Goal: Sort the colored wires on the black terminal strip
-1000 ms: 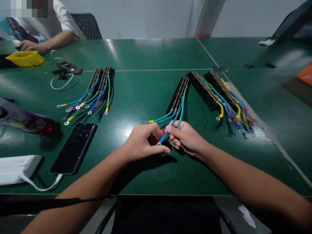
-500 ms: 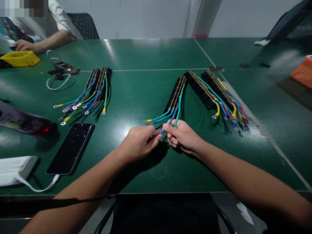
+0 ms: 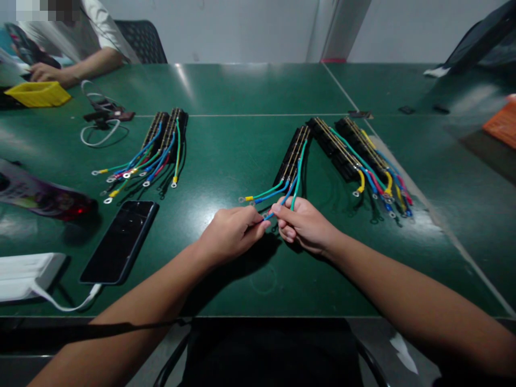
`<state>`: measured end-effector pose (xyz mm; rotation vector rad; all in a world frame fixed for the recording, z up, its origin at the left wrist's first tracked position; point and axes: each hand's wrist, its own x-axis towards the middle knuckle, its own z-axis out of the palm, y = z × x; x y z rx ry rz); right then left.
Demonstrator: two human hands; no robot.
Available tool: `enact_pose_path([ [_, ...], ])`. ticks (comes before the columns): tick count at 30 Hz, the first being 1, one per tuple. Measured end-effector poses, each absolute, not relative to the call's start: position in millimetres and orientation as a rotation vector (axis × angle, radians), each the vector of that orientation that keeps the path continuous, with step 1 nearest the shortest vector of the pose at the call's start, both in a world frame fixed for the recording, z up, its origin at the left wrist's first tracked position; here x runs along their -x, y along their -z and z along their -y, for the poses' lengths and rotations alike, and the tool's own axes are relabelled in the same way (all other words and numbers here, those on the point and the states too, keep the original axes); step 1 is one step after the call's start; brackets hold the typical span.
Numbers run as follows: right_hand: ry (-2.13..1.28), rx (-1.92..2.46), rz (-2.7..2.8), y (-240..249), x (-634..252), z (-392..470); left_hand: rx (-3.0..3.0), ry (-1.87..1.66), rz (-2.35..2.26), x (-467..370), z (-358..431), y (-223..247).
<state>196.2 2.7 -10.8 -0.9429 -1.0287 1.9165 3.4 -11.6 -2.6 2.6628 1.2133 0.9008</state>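
The left hand pinches the end of a blue wire between thumb and fingers, hiding its tip, and the right hand grips the same wire just beside, with a green wire running into its fingers. Both wires come from a black strip lying tilted on the green table, in front of the hands; two shorter wires from it spread left. Near it on the right lie two more strips with coloured wires and ring ends. Well apart on the left are another two strips, also wired. Nearer the left forearm lie a phone with a white cord, a white box and a bottle. Beyond them are a tangled cable, a yellow tray and a seated person's arm
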Motion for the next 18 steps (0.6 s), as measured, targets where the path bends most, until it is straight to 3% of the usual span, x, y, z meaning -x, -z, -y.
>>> enact_pose_path([
  [18, -1.991, 0.896, 1.092, 11.1, -202.3, -7.1, -2.570, -0.753, -1.187, -2.5, 6.0, 4.4],
])
